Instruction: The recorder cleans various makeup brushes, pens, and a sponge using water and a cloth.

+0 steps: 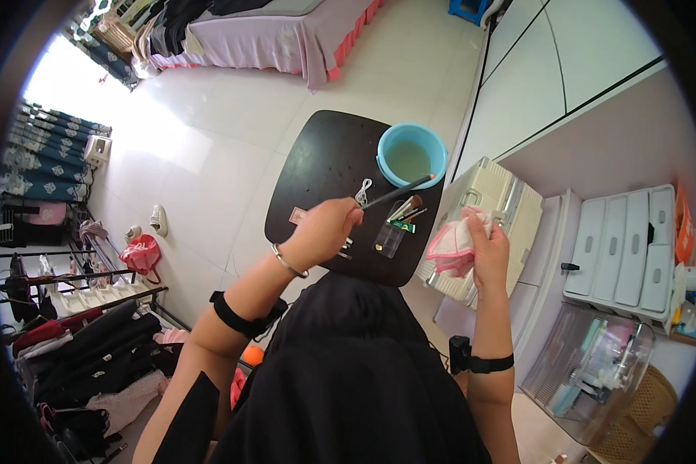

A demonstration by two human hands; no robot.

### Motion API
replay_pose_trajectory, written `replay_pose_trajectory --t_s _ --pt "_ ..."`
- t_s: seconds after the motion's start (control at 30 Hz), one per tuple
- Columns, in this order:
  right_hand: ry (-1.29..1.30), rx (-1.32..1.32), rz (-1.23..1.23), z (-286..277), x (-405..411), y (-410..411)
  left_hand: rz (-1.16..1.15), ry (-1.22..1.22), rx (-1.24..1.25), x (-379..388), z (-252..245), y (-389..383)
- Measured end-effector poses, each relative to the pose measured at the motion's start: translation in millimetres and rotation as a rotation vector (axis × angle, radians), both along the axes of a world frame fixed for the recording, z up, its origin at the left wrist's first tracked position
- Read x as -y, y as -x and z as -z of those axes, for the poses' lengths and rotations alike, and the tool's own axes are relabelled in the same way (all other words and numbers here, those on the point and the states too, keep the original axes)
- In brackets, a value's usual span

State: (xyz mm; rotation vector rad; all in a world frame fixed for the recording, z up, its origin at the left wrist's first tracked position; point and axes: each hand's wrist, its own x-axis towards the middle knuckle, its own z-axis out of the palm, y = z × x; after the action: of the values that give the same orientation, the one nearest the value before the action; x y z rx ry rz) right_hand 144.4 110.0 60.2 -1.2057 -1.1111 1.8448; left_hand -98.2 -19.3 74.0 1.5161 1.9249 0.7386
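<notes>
My left hand (332, 227) is closed around the lower end of a long dark stick-like tool (397, 192) with an orange-brown tip; its exact kind is unclear. The tool slants over the dark table (325, 156) toward the rim of a light-blue bucket (383, 168) of cloudy water. To the right, off the table, my right hand (490, 252) grips a white cloth with pink edging (455, 243). Between the hands, makeup brushes (407, 207), a green tube (403, 226) and a clear plastic case (388, 240) lie on the table. A coiled white cable (363, 190) lies near the bucket.
A cream suitcase (499, 191) stands right of the table. Beyond it are a white drawer unit (617, 249) and a clear storage box (586, 359). A covered bed (255, 40) is at the top. Clothes on a rack (93, 348) and white shoes (158, 220) are at left.
</notes>
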Motion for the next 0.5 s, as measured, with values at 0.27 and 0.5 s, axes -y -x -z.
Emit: replay_pose_trajectory --t_s 0.27,0.5 --pt "0.165 -0.533 -0.164 -11 13 30 0.038 -0.038 0.137 4 -4 -38" --pt "0.13 -0.552 -0.157 -12 15 33 0.218 0.074 0.581 2 -7 -39"
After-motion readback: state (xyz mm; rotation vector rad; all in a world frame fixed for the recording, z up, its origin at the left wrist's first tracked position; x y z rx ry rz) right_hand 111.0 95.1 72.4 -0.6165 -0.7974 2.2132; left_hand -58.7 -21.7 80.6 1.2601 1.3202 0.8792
